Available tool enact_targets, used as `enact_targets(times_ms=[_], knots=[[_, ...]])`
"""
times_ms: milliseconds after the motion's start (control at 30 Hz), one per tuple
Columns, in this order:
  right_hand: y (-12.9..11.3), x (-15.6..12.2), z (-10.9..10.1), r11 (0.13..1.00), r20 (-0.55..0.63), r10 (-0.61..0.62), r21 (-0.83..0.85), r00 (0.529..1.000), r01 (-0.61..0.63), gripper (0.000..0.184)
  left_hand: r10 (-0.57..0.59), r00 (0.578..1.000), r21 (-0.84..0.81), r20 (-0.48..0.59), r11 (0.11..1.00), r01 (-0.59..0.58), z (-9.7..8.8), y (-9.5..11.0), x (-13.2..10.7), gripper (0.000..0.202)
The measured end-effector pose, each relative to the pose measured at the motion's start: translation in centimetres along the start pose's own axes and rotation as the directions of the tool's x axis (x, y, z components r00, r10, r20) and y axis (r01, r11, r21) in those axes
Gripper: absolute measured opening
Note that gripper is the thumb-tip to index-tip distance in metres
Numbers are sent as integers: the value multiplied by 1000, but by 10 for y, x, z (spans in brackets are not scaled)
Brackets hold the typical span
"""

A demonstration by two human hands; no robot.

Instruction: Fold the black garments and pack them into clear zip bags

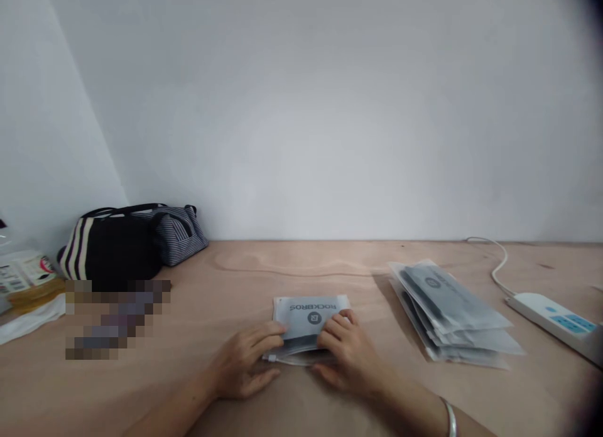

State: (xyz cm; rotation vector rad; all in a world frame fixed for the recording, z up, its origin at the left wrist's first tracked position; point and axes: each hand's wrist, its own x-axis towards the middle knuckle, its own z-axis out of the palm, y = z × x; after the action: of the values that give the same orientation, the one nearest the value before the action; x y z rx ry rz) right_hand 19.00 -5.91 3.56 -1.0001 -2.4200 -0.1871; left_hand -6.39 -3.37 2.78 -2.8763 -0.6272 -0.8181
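Since it's all on one big plywood surface [292, 267], here's the layout: well off past the left hand [242, 361] sits a black striped bag [113, 248], and past the right hand [346, 352] there's a stack of frosted zip pouches [452, 311], with a white power strip [551, 321] further out. Right between the hands, a frosted ROCKBROS pouch [308, 318] lies flat, logo up. Neither hand is open: both press down on it, fingers curled in over its sides, gripping it from either side. There's also a thin silver bangle [451, 418] on the right wrist.
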Motion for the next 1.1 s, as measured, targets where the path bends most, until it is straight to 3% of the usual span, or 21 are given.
enact_targets(times_ms=[200,333,433,533,633,767,900,1000,1100], knots=[[-37,42,41,979,34,-165,-113,986,168,17,35,993,96,-109,995,-25,4,-8,-13,18],[-47,54,59,946,34,-284,-154,958,285,14,24,994,56,-110,998,-18,8,-4,-11,25],[-35,40,51,933,54,-307,-178,950,312,17,13,993,51,-114,999,-7,8,-5,-11,26],[-8,9,33,943,54,-271,-188,961,276,22,2,994,45,-107,999,3,10,-8,-13,25],[22,-29,13,971,20,-156,-183,988,157,28,-10,995,38,-100,999,14,15,-9,-13,23],[41,-61,-14,977,94,-35,-207,995,54,25,-4,996,32,-86,999,7,14,-7,-13,21],[35,-54,-37,990,135,87,-121,987,-71,18,-54,999,-19,-4,998,53,-4,5,-1,9],[28,-31,-39,994,145,105,-29,984,-102,34,-112,993,-7,49,994,112,-12,15,18,31],[26,-6,-27,999,183,31,20,983,-35,52,-204,974,59,96,978,199,-1,19,42,42]])
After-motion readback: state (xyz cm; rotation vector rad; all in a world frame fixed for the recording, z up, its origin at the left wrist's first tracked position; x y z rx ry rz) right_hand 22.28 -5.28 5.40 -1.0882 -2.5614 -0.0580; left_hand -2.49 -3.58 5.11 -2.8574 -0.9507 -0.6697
